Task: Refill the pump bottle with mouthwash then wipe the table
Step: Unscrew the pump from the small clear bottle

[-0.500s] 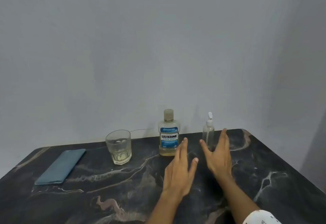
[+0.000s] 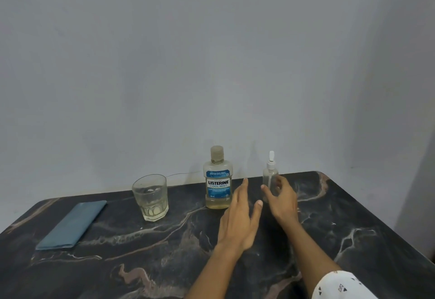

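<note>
Dark marble-patterned surface (image 2: 353, 216) with pale veins, set against a plain grey wall (image 2: 211, 63).

Small clear plastic pump bottle with a white nozzle (image 2: 270, 176) stands upright near the far edge, right of centre. It looks nearly empty.

Clear mouthwash bottle with a blue-and-white label and capped top (image 2: 217, 178) stands upright just left of the pump bottle, apart from it. Pale yellowish liquid shows in its lower part.

Right hand (image 2: 281, 201) is at the pump bottle, thumb on the bottle's left side, fingers curving round its right side. Spread is narrow. Whether the fingers are actually touching the bottle, I cannot tell.

Left hand (image 2: 239, 218) hovers over the surface between the two bottles and nearer the camera, fingers straight and together, thumb out, holding nothing.

Faceted clear drinking glass (image 2: 150, 197) stands upright left of the mouthwash bottle, a little liquid at the bottom.

Folded blue-grey cloth (image 2: 71, 225) lies flat at far left, well apart from the hands.

White patterned sleeve (image 2: 339, 285) at bottom right.
</note>
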Action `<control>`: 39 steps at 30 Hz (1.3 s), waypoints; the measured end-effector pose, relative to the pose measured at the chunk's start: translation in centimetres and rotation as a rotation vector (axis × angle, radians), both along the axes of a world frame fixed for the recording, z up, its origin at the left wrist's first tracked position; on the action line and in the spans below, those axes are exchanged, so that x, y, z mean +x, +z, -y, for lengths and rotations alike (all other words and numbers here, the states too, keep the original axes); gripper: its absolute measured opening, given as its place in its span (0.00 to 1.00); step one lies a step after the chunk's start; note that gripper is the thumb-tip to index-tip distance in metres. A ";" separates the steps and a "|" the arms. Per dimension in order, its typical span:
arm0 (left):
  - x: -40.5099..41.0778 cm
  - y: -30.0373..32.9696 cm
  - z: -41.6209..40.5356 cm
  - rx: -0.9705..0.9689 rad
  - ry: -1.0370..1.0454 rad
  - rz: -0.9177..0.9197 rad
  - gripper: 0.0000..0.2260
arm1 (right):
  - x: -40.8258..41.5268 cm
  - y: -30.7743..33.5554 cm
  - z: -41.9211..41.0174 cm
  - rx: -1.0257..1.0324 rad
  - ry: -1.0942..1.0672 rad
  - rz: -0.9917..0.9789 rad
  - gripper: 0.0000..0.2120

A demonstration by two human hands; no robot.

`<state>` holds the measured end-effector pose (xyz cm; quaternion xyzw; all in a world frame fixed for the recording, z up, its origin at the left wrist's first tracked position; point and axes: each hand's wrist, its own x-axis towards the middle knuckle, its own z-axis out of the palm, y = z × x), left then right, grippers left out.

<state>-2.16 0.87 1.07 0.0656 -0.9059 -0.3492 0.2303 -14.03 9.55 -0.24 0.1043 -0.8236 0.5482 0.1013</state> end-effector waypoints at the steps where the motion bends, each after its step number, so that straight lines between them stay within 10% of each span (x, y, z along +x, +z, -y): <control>1: 0.3 0.3 0.0 -0.002 -0.001 0.006 0.27 | 0.3 0.0 -0.1 -0.005 0.003 -0.006 0.26; 24: 19.1 9.4 -0.5 -0.007 0.191 -0.031 0.31 | 24.4 6.3 0.1 -0.117 0.363 -0.157 0.18; 39: 29.6 3.9 0.1 0.427 0.357 -0.225 0.07 | 36.5 2.3 1.5 -0.023 0.549 -0.034 0.21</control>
